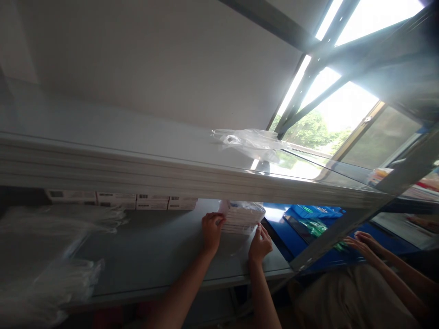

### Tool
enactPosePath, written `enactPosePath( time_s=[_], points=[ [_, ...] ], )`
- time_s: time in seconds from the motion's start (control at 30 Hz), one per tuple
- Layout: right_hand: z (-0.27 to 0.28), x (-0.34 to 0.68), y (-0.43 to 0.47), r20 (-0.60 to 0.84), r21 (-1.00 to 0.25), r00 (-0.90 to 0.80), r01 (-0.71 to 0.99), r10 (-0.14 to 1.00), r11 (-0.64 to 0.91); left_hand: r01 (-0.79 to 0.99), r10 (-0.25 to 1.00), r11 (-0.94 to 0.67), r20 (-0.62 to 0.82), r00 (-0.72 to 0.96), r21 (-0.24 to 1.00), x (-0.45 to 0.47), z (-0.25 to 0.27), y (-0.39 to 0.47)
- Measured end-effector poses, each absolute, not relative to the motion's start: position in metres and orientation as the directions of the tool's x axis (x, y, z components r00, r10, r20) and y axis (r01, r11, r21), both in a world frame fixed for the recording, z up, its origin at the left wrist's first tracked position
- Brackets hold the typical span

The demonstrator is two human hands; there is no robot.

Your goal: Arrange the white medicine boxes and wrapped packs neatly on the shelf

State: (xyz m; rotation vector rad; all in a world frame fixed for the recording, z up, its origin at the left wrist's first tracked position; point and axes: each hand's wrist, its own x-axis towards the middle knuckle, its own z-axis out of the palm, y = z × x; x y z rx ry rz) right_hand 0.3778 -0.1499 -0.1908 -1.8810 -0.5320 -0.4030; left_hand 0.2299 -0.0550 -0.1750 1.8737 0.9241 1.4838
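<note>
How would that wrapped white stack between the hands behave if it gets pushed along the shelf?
The stack looks flat and blocky, so it would probably slide, not roll. Its clear wrap looks loose and could be slippery or crumple under the left hand and right hand. The shelf looks smooth, which should help it glide.

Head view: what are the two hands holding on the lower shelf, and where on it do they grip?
A plastic-wrapped stack of white boxes. The left hand grips its left end, the right hand its near right corner, on the lower shelf.
</note>
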Motion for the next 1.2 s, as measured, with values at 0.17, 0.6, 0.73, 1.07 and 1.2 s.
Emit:
enactPosePath(
  time_s=[0.17, 0.6, 0.73, 1.07, 1.2],
  points=[
    [-0.195, 0.380, -0.148, 0.531, -0.786, 0.836, 0.548, 0.141, -0.287, 0.149, 0.796, -0.604, 0.584, 0.159, 0.783, 0.231, -0.175, -0.054],
    [-0.199, 0.388, -0.148, 0.466, -0.844, 0.863, 0.500, 0.197, -0.196, 0.151, 0.784, -0.619, 0.595, 0.176, 0.771, 0.233, -0.179, -0.052],
    [-0.198, 0.388, -0.148, 0.447, -0.845, 0.872, 0.485, 0.199, -0.224, 0.157, 0.778, -0.627, 0.604, 0.171, 0.763, 0.233, -0.180, -0.053],
    [-0.198, 0.386, -0.142, 0.437, -0.879, 0.875, 0.465, 0.207, -0.106, 0.246, 0.822, -0.568, 0.555, 0.127, 0.786, 0.233, -0.188, -0.040],
    [-0.197, 0.383, -0.147, 0.332, -0.931, 0.930, 0.350, 0.155, -0.107, 0.350, 0.882, -0.455, 0.362, 0.302, 0.819, 0.234, -0.198, -0.034]
  ],
)
